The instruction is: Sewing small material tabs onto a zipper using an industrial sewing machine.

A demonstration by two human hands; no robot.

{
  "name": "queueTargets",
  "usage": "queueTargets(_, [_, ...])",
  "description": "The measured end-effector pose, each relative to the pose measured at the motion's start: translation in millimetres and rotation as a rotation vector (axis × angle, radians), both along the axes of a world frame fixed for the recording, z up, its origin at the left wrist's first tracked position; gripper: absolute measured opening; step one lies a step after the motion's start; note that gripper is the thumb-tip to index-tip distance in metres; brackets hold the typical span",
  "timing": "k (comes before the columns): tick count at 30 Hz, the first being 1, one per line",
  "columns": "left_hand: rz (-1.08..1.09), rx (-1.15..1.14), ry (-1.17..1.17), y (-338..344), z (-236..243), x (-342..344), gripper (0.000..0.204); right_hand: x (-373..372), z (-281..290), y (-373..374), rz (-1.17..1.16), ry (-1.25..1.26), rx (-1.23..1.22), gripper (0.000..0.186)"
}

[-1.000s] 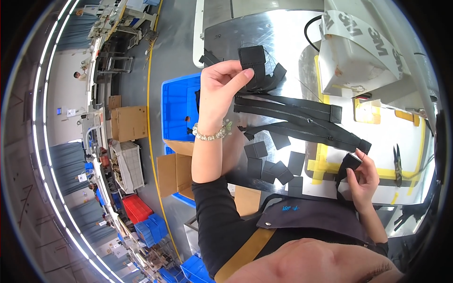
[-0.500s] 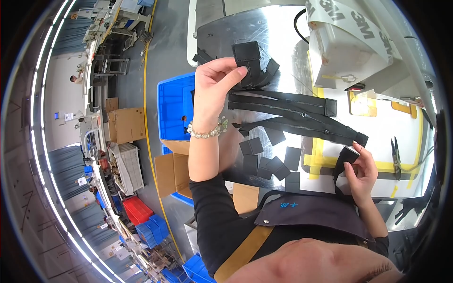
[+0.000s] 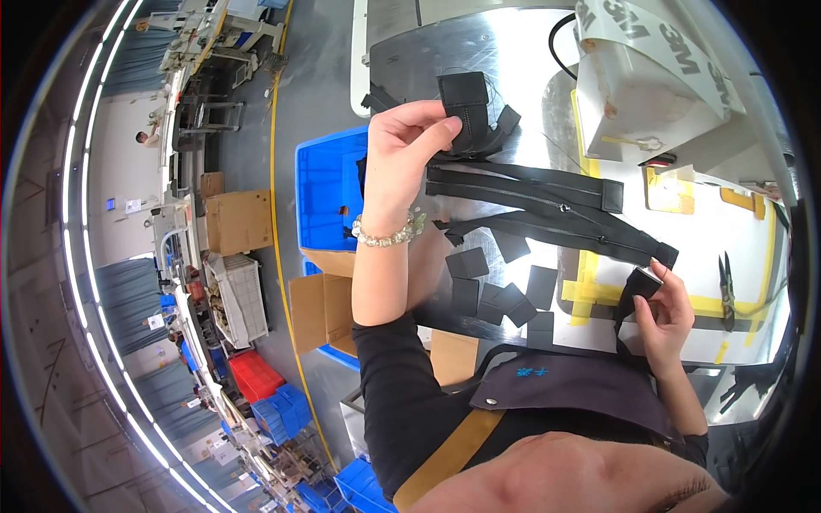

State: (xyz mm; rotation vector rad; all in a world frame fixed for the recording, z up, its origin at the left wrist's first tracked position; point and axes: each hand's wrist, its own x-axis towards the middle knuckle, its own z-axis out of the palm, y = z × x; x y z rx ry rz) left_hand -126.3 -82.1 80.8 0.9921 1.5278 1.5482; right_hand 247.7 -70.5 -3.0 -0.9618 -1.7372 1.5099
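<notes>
My left hand (image 3: 400, 158), wearing a beaded bracelet, pinches a black zipper strip (image 3: 464, 92) just below its square fabric end, over the far left of the metal table. At the near right, my right hand (image 3: 667, 318) is closed between thumb and fingers on the end of another black zipper strip (image 3: 634, 292), whose tail hangs toward my apron. Whether both hands hold one strip cannot be seen. Between them lie several black zippers (image 3: 523, 193) with metal teeth and fabric-capped ends. Several loose black fabric squares (image 3: 505, 301) are scattered nearer to me.
A white machine head (image 3: 637, 107) stands at the far right. Thread snips (image 3: 726, 295) lie on a white sheet edged with yellow tape (image 3: 586, 286). Left of the table are a blue bin (image 3: 312, 184) and an open cardboard box (image 3: 310, 312). A metal tabletop (image 3: 419, 51) extends behind my left hand.
The whole view has shifted slightly, so everything sits a little further right. Both hands keep their pinches on the strips, with hardly any movement over the table.
</notes>
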Motion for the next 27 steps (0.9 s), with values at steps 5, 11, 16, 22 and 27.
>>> queueTargets(5, [-0.016, -0.022, 0.022, 0.3, 2.7, 0.0, 0.011, 1.1, -1.4, 0.9, 0.005, -0.017, 0.01, 0.05])
queueTargets(11, [-0.016, -0.022, 0.031, 1.1, 5.2, 0.8, 0.011, 1.0, -1.3, -0.5, 0.0, -0.011, 0.004, 0.05])
queueTargets(16, [-0.024, -0.025, 0.026, 2.1, 0.2, -2.4, 0.011, 0.1, -1.5, 0.5, 0.006, -0.027, -0.018, 0.05])
queueTargets(22, [-0.013, -0.029, 0.039, -0.2, 0.2, -2.5, 0.011, -0.8, -0.2, -0.3, 0.01, -0.023, 0.0, 0.05])
queueTargets(27, [-0.001, -0.036, 0.038, 0.3, -0.1, -1.4, 0.012, 0.3, 0.2, 0.5, 0.006, -0.023, 0.0, 0.05])
